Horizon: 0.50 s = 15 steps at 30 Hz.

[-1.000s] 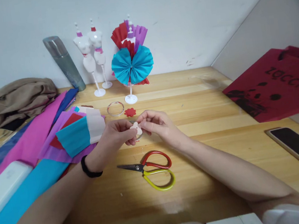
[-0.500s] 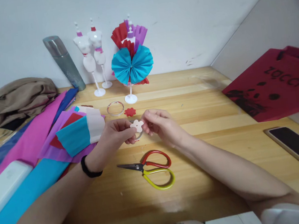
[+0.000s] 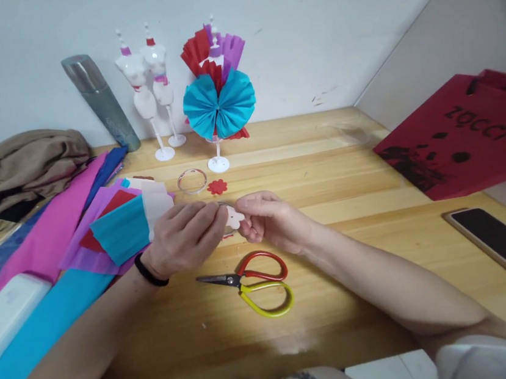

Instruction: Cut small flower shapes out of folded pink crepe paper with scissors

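Between my two hands is a small pale paper flower (image 3: pixel 235 217) with rounded petals. My right hand (image 3: pixel 272 219) pinches its right edge between thumb and fingers. My left hand (image 3: pixel 189 234) is closed at the flower's left side, back of the hand up, its fingertips partly hidden. A red paper flower (image 3: pixel 217 186) lies on the table just beyond, beside a thin tape ring (image 3: pixel 192 181). Another ring lies mostly hidden under the hands. Nearer to me rest scissors (image 3: pixel 231 280) with one red and one yellow handle, blades pointing left.
At the back stand two white mannequins (image 3: pixel 144 101) and one dressed in blue pleated paper (image 3: pixel 219 104). A bottle (image 3: pixel 107 106) leans on the wall. Coloured paper sheets (image 3: pixel 122 229) and brown cloth (image 3: pixel 24 168) lie left; a red bag (image 3: pixel 453 134) and phone (image 3: pixel 502 248) are right.
My left hand has turned over so its back faces up, covering part of the pale flower. My right hand has come onto the flower's right edge. The view has shifted slightly.
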Each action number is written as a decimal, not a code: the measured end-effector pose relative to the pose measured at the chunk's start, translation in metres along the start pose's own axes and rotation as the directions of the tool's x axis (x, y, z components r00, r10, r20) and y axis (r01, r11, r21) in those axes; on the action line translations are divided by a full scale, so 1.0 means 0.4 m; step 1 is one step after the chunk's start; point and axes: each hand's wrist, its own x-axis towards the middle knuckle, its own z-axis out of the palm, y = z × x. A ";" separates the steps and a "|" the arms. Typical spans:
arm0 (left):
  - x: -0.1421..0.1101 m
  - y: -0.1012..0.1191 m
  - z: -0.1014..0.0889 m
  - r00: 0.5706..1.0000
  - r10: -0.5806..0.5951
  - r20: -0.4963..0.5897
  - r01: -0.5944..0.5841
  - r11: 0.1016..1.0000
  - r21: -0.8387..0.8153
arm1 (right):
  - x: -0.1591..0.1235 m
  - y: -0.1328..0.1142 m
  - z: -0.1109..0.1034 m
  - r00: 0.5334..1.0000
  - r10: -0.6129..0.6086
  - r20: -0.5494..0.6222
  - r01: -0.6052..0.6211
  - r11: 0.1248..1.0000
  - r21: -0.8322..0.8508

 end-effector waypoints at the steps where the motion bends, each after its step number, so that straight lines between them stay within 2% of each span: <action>1: -0.001 -0.001 0.005 0.994 0.084 -0.066 -0.081 0.996 0.045 | -0.001 0.001 0.001 1.000 -0.015 -0.008 0.015 1.000 -0.018; 2: -0.001 -0.002 0.012 0.983 0.137 -0.124 -0.127 0.989 0.080 | -0.002 0.002 0.002 0.999 -0.040 -0.018 0.039 0.998 -0.039; 3: -0.001 -0.003 0.019 0.976 0.140 -0.165 -0.126 0.987 0.095 | -0.002 0.002 0.003 0.997 -0.074 -0.030 0.072 0.995 -0.065; 4: 0.000 -0.004 0.027 0.980 0.073 -0.186 -0.059 0.995 0.079 | -0.003 0.001 0.003 0.992 -0.119 -0.044 0.115 0.989 -0.097; 5: 0.001 -0.005 0.034 0.981 -0.057 -0.186 0.062 0.998 0.021 | -0.004 0.000 0.002 0.983 -0.173 -0.055 0.164 0.977 -0.135; 6: 0.003 -0.006 0.041 0.955 -0.245 -0.170 0.234 0.969 -0.081 | -0.005 -0.002 0.002 0.971 -0.229 -0.064 0.214 0.960 -0.178; 7: 0.007 -0.006 0.045 0.884 -0.451 -0.125 0.418 0.881 -0.222 | -0.005 -0.003 0.001 0.957 -0.281 -0.069 0.260 0.939 -0.223; 8: 0.012 -0.005 0.047 0.775 -0.632 -0.023 0.572 0.717 -0.398 | -0.006 -0.005 0.000 0.944 -0.324 -0.066 0.296 0.917 -0.267; 9: 0.017 -0.004 0.047 0.646 -0.751 0.137 0.672 0.474 -0.569 | -0.006 -0.006 0.000 0.933 -0.355 -0.058 0.322 0.896 -0.305; 10: 0.023 -0.001 0.044 0.547 -0.760 0.353 0.709 0.196 -0.677 | -0.006 -0.006 -0.001 0.924 -0.378 -0.047 0.342 0.877 -0.338; 11: 0.029 0.003 0.040 0.479 -0.698 0.533 0.703 -0.059 -0.708 | -0.005 -0.005 -0.002 0.917 -0.397 -0.036 0.358 0.859 -0.366; 12: 0.034 0.009 0.034 0.441 -0.621 0.648 0.672 -0.251 -0.697 | -0.003 -0.003 -0.002 0.910 -0.415 -0.027 0.372 0.842 -0.391; 13: 0.039 0.017 0.028 0.437 -0.570 0.696 0.635 -0.353 -0.688 | -0.002 0.000 -0.002 0.902 -0.431 -0.023 0.385 0.827 -0.410; 14: 0.043 0.025 0.023 0.437 -0.552 0.710 0.621 -0.386 -0.682 | 0.000 0.003 -0.002 0.895 -0.446 -0.019 0.396 0.814 -0.424; 15: 0.046 0.035 0.019 0.441 -0.559 0.702 0.620 -0.375 -0.689 | 0.002 0.006 -0.002 0.890 -0.456 -0.016 0.405 0.806 -0.433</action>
